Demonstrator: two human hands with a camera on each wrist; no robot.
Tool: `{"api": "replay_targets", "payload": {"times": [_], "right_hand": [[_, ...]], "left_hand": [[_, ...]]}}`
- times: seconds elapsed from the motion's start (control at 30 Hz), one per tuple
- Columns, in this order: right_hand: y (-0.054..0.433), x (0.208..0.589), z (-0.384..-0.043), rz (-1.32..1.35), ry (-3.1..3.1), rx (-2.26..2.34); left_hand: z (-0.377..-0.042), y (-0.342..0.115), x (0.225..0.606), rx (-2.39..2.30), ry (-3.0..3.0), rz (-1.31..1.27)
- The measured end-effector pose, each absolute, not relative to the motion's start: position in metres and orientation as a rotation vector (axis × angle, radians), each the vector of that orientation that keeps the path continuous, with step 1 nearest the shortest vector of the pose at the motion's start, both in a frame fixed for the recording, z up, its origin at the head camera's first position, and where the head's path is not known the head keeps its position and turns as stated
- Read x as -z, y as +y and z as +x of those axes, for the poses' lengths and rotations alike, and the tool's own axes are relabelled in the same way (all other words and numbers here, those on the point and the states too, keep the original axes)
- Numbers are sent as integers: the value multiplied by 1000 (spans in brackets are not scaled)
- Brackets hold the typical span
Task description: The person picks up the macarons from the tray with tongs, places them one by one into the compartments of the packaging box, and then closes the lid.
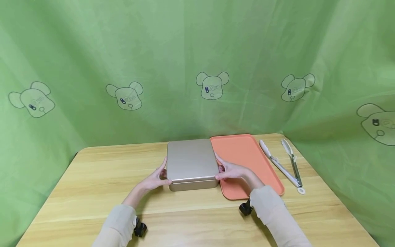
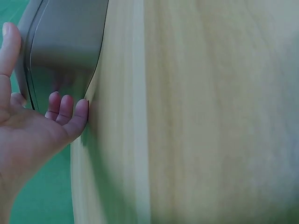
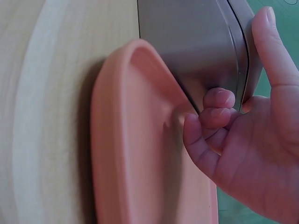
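Note:
A rectangular metal box point(image 1: 193, 186) with a flat, grey-brown lid point(image 1: 192, 159) on it stands near the middle of the table. From the left side my left hand point(image 1: 154, 179) grips the lid, its thumb at the front corner and its index finger along the side edge. My right hand point(image 1: 232, 170) holds the opposite edge of the lid in the same manner. In both wrist views the other fingers are bent beside the box's side wall; whether they touch it I cannot tell. The box's inside is hidden.
An orange tray point(image 1: 247, 154) lies against the box's right side, under my right hand. Farther right, metal tongs point(image 1: 285, 171) lie spread on the wooden table point(image 1: 117, 168). A green curtain point(image 1: 172, 68) with bear-head prints hangs behind and around the table.

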State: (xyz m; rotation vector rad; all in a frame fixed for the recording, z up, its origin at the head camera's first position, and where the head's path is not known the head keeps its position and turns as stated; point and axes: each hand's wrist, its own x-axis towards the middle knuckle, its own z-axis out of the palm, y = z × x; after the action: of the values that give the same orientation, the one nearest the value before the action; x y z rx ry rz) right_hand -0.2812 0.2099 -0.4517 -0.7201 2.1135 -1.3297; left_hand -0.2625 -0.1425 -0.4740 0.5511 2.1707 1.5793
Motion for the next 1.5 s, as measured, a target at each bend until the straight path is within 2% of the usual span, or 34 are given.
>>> {"api": "replay_targets", "payload": {"times": [1.5], "right_hand": [[207, 454, -276, -716, 2125, 1355]], "left_hand": [[-268, -147, 480, -1600, 2139, 620]]}}
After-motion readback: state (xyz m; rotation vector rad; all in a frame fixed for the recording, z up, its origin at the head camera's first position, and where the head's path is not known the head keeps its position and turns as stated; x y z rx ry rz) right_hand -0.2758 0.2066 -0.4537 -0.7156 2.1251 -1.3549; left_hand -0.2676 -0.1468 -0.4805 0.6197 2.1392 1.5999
